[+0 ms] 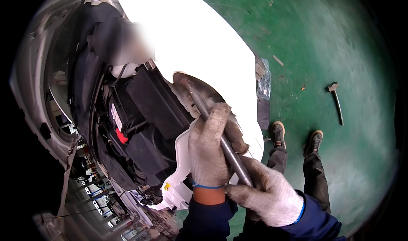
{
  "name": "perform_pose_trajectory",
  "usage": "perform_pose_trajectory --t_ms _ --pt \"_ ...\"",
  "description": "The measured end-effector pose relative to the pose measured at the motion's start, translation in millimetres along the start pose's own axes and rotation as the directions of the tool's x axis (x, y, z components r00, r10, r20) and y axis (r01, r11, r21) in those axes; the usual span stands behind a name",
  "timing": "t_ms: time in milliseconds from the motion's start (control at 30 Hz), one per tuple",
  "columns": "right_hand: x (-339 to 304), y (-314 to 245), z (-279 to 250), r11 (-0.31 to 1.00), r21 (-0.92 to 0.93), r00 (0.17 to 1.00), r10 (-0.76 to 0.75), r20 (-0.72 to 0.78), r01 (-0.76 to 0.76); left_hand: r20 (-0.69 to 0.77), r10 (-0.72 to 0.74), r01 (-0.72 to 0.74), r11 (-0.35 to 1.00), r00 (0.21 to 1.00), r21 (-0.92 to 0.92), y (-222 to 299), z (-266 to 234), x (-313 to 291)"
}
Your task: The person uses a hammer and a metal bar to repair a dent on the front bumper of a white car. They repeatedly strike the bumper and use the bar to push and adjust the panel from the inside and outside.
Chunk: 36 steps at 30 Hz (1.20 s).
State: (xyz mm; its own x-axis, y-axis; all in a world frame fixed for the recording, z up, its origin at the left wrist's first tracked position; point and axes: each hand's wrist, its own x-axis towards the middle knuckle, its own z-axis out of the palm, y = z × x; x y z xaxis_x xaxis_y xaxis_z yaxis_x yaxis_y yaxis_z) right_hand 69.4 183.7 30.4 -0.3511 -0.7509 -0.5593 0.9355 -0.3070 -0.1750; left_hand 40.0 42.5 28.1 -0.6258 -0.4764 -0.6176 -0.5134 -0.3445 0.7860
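A dark metal bar [236, 163] runs slantwise from my hands up into the opening in a white car's front body panel [204, 37]. My left hand [211, 145], in a soiled white work glove, is wrapped round its middle. Lower down, my right hand [272, 192], gloved the same way, grips the near end. The bar's far end rests in or against the inside of the recess [182, 85]; exact contact there is hard to make out. Beside my left hand, a white inner panel edge [182, 149] borders the engine bay.
Black engine covers [157, 100] and a red cap [121, 136] fill the bay to the left, under a raised hood [32, 88]. A hammer [335, 98] lies on the green floor [361, 164], right of my shoes [315, 141]. Clear plastic wrapping [264, 79] sits beside the car.
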Motion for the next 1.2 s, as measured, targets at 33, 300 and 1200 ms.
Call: perform_pose_trajectory --t_ms 33,300,1200 --pt "-3.9 -4.2 -1.4 0.997 0.047 0.998 0.056 0.0 -0.055 -0.004 -0.003 0.003 1.0 1.0 -0.03 -1.7 1.2 -1.9" --pt "-28.5 -44.0 3.8 0.965 -0.207 0.982 0.136 -0.134 -0.162 -0.097 -0.098 0.09 0.993 0.99 -0.082 0.5 22.0 -10.7" --pt "-41.3 -75.9 -1.3 0.909 -0.213 0.923 0.313 -0.222 -0.359 -0.085 -0.115 0.078 0.932 0.99 -0.355 3.2 38.2 -18.7"
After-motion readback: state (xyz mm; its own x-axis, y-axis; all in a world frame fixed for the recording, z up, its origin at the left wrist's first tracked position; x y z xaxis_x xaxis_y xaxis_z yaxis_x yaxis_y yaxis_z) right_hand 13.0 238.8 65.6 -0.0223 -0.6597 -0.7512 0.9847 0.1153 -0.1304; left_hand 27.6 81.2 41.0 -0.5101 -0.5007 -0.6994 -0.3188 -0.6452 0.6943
